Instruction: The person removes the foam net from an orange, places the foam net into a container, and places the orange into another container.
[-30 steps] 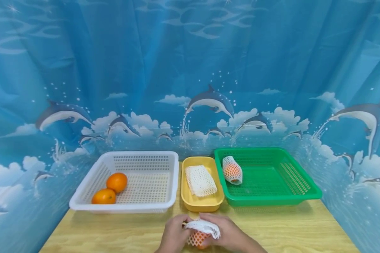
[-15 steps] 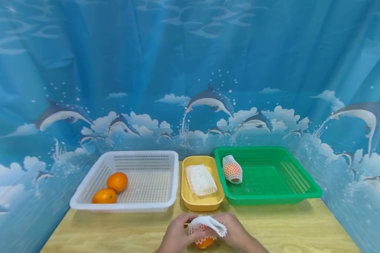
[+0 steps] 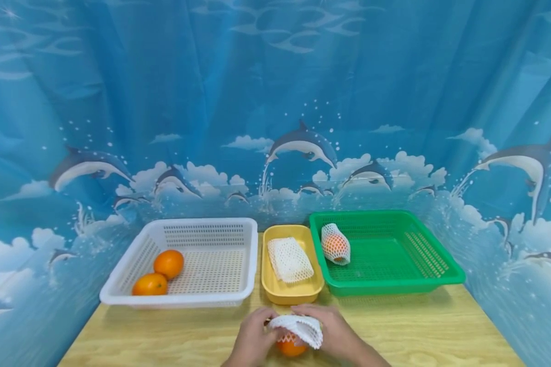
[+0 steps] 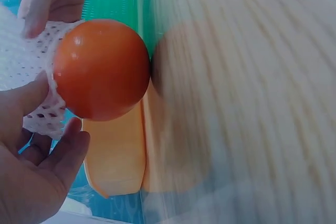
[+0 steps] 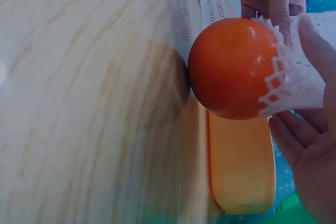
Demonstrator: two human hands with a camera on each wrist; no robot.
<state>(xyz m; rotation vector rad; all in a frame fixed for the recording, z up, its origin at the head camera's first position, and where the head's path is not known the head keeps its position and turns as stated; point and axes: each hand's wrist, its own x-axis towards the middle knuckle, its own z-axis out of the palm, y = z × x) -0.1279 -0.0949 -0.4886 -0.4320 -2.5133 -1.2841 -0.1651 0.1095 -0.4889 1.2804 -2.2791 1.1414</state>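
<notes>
An orange (image 3: 292, 349) rests on the table at the near edge of the head view, its top end inside a white foam net sleeve (image 3: 303, 326). My left hand (image 3: 253, 336) holds the sleeve's left side between thumb and fingers. From the other side my right hand (image 3: 334, 334) grips the same sleeve. Both wrist views show most of the orange (image 4: 105, 69) bare, with the net's edge (image 5: 275, 80) around its upper part. A flattened stack of foam nets (image 3: 291, 260) lies in the yellow tray (image 3: 294, 297) just beyond my hands.
Two oranges (image 3: 169, 264) sit at the left of a white basket (image 3: 179, 300). A green basket (image 3: 395, 287) at the right contains one netted orange (image 3: 335, 245). The wooden table (image 3: 165, 336) meets a dolphin-print curtain (image 3: 275, 102) behind.
The net sleeve now covers less of the orange; its lower edge has moved up and more of the lower peel is bare. Both hands keep hold of the sleeve and have shifted only slightly.
</notes>
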